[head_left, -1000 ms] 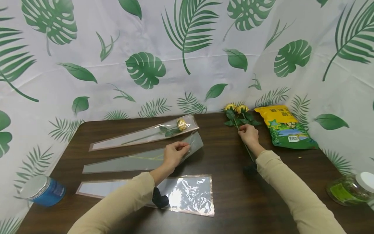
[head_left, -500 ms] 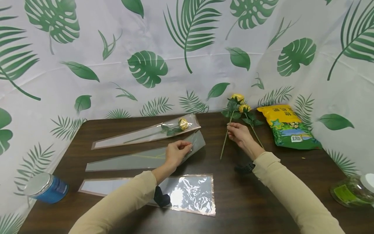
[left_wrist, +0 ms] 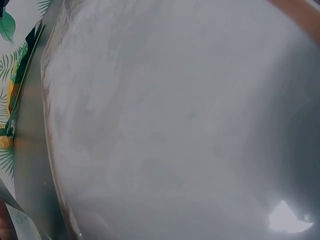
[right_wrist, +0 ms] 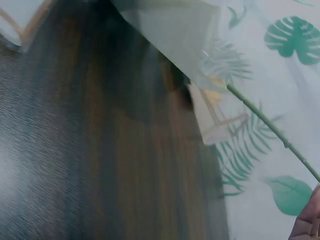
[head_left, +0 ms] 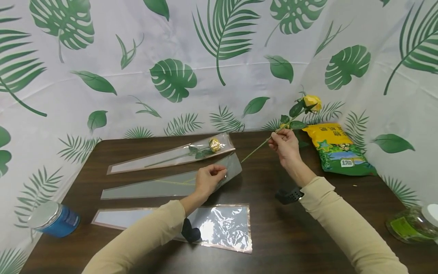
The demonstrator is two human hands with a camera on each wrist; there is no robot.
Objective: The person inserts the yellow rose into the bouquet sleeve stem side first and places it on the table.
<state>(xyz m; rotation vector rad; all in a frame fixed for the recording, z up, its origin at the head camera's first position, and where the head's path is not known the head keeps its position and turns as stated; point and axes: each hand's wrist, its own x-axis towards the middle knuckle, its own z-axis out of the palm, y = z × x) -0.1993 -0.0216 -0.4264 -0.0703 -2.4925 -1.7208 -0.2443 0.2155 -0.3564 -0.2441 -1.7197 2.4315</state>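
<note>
My left hand (head_left: 208, 179) pinches the wide, lifted mouth of a grey, see-through flower sleeve (head_left: 133, 190), the middle one of three on the table. Thin yellow lines show on that sleeve. My right hand (head_left: 286, 148) holds an artificial yellow rose (head_left: 312, 103) by its green stem (right_wrist: 272, 127), bloom up and to the right. The lower stem end points down-left, right at the sleeve's mouth in the head view and overlapping its film (right_wrist: 170, 35) in the right wrist view. A second yellow rose (head_left: 284, 121) is mostly hidden behind my right hand.
A sleeve with a golden rose (head_left: 215, 145) lies at the back; a shiny sleeve (head_left: 222, 224) lies in front. A yellow-green bag (head_left: 338, 148) is at right, a lidded jar (head_left: 408, 224) front right, a blue can (head_left: 58, 220) at left.
My right hand has lifted one rose off the table, tilting its bloom up right and bringing its stem end to the sleeve's mouth. My left hand keeps its pinch.
</note>
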